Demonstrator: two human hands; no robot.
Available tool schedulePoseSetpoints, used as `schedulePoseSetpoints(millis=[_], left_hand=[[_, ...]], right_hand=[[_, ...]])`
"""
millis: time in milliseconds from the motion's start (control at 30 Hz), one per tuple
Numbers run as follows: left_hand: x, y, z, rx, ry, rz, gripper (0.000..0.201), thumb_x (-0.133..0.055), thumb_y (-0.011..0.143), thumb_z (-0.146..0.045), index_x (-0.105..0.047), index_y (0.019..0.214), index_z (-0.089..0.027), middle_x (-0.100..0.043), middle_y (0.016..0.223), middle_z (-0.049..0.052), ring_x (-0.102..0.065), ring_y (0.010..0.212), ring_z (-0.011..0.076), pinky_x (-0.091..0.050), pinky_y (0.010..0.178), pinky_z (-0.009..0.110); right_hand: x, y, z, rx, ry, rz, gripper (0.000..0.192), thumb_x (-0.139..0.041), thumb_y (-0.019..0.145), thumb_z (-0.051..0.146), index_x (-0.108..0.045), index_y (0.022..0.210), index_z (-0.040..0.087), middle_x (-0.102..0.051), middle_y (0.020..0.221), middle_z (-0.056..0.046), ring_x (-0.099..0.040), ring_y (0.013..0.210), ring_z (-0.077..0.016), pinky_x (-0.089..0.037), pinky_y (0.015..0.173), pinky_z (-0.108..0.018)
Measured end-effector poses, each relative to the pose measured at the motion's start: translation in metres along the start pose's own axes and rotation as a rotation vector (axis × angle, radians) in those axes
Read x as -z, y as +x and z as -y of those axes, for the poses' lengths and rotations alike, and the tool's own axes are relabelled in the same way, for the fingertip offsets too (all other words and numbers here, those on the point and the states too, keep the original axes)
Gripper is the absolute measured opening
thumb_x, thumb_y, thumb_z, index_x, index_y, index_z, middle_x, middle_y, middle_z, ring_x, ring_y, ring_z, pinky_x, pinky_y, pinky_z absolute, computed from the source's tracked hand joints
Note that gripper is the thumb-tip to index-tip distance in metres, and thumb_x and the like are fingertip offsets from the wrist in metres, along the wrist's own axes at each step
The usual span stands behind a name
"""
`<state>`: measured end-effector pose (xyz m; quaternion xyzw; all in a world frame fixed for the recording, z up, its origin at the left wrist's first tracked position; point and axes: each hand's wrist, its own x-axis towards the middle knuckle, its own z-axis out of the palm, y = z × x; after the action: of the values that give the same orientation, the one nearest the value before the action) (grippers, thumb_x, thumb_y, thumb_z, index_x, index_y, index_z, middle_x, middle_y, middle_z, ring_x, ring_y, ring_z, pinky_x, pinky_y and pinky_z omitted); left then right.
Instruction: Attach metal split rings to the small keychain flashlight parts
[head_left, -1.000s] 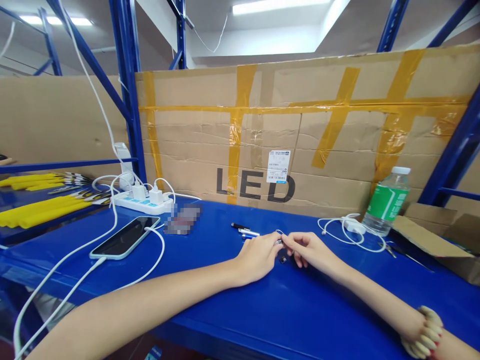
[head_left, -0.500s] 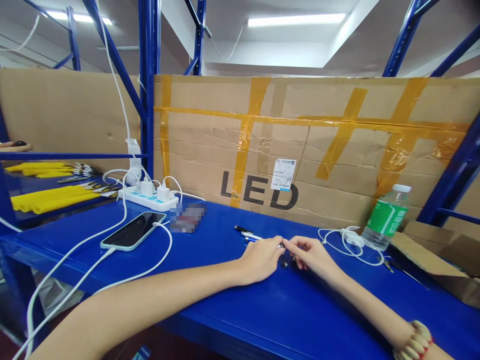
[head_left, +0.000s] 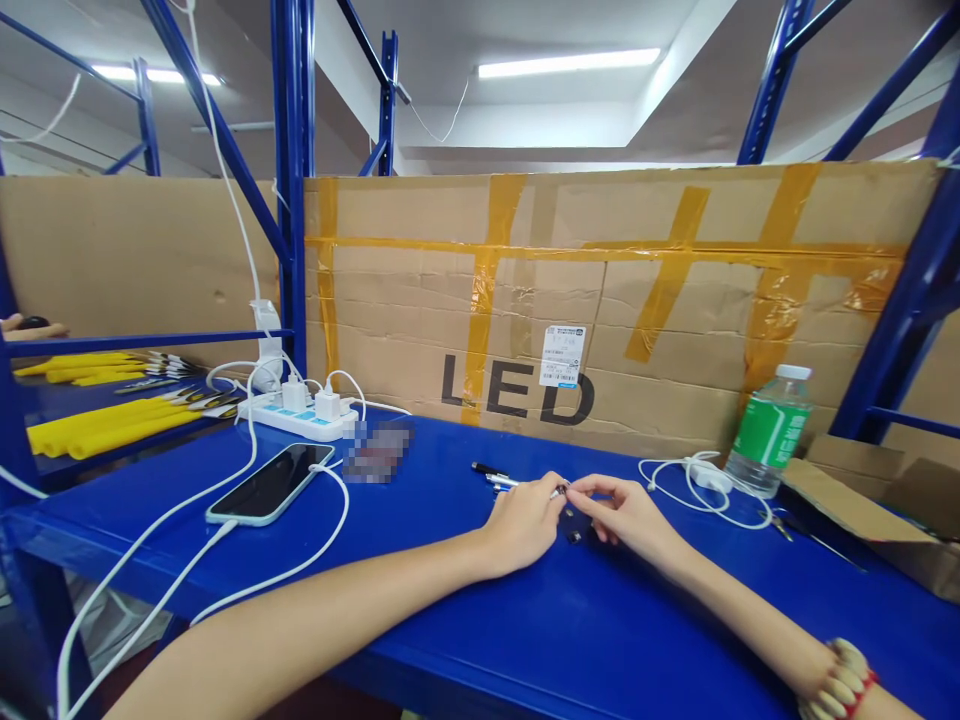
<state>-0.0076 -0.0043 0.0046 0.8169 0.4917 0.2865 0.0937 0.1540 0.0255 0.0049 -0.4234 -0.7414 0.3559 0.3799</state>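
Over the blue tabletop (head_left: pixel 480 610) my two hands meet at the fingertips. My left hand (head_left: pixel 523 528) is closed around a small silvery piece (head_left: pixel 559 491), mostly hidden by the fingers. The thumb and forefinger of my right hand (head_left: pixel 628 512) pinch at the end of that piece; its kind is too small to make out. Below the fingertips lies a small dark part (head_left: pixel 574 537). Some pens (head_left: pixel 489 470), one with a black end, lie just beyond my left hand.
At the left are a phone (head_left: pixel 271 483) with white cables and a power strip (head_left: pixel 300 415). On the right stand a water bottle (head_left: pixel 771 430), a coiled white cable (head_left: pixel 705 478) and an open cardboard box (head_left: pixel 862 510). A cardboard sheet (head_left: pixel 405 300) walls off the back.
The camera view has tilted up slightly and shifted. Both hands stay together at the small silvery piece, with only slight finger movement; the small dark parts beneath show a little more.
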Motion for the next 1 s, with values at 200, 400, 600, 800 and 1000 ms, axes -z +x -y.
schedulePoseSetpoints(millis=[200,400,600,800,1000], left_hand=[[-0.0026,0.0015,0.0024,-0.008,-0.008,0.004,0.022,-0.026,0.091,-0.028,-0.045,0.098,-0.022,-0.062,0.081,0.001,-0.06,0.075,0.0167,-0.042,0.063,0.025],[-0.0033,0.0022,0.0029,-0.023,-0.016,0.016,0.021,-0.023,0.091,-0.029,-0.044,0.096,-0.023,-0.062,0.082,0.0,-0.059,0.075,0.0163,-0.041,0.062,0.024],[-0.0026,0.0031,0.0028,-0.025,-0.013,0.023,0.02,-0.024,0.091,-0.028,-0.044,0.093,-0.022,-0.061,0.082,0.0,-0.059,0.074,0.0154,-0.04,0.062,0.024],[-0.0019,0.0036,0.0026,-0.021,-0.037,0.008,0.018,-0.027,0.09,-0.025,-0.045,0.095,-0.023,-0.061,0.077,-0.002,-0.059,0.072,0.0148,-0.04,0.063,0.023],[-0.0007,0.0042,0.0019,-0.024,-0.036,0.001,0.019,-0.027,0.09,-0.025,-0.046,0.093,-0.022,-0.06,0.075,-0.002,-0.058,0.07,0.0132,-0.039,0.062,0.022]], right_hand=[[-0.0005,-0.0024,0.003,-0.007,-0.029,-0.037,0.045,-0.061,0.065,0.053,-0.063,0.085,0.013,-0.05,0.043,0.004,-0.041,0.035,-0.0068,-0.033,0.035,-0.02],[-0.0012,-0.0036,0.0053,0.018,-0.036,-0.035,0.04,-0.06,0.068,0.05,-0.063,0.085,0.013,-0.05,0.043,0.004,-0.041,0.035,-0.0062,-0.033,0.035,-0.018],[-0.0006,-0.0026,0.0018,0.061,-0.004,-0.035,0.039,-0.061,0.068,0.048,-0.062,0.086,0.014,-0.062,0.073,-0.004,-0.044,0.038,-0.0041,-0.035,0.034,-0.018],[-0.0003,-0.0031,0.0021,0.079,0.0,-0.038,0.04,-0.059,0.069,0.049,-0.062,0.088,0.013,-0.061,0.075,-0.004,-0.046,0.039,-0.0036,-0.035,0.033,-0.017],[-0.001,-0.0042,0.0056,0.086,-0.004,-0.048,0.041,-0.059,0.069,0.049,-0.061,0.087,0.013,-0.062,0.076,-0.005,-0.046,0.039,-0.0041,-0.035,0.033,-0.018]])
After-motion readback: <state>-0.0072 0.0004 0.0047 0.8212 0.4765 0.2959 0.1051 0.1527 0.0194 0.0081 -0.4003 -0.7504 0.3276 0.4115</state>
